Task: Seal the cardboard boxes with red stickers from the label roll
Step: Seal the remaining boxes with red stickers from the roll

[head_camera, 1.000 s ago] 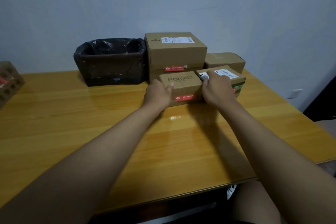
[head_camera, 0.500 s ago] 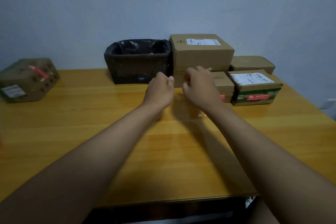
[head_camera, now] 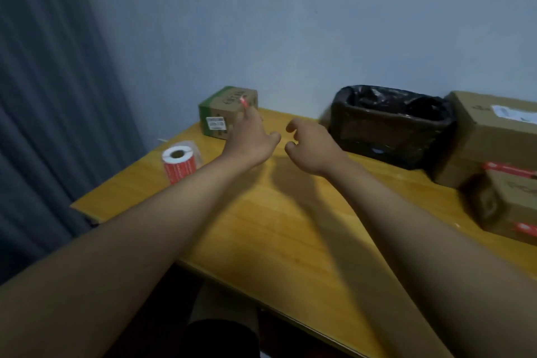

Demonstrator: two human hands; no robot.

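The label roll [head_camera: 180, 160] stands on the table [head_camera: 276, 227], just left of the left hand [head_camera: 250, 139] and a little nearer. It looks light and stiff; I would take it by its sides. The green box [head_camera: 226, 112] is just beyond this hand. Both hands hold nothing: the left is relaxed, the right hand [head_camera: 312, 148] loosely curled. Compared with earlier, the hands are off the sealed boxes [head_camera: 494, 160], now far right.

Both arms outstretched, left grip [head_camera: 250, 141] and right grip [head_camera: 311, 146] loosely curled
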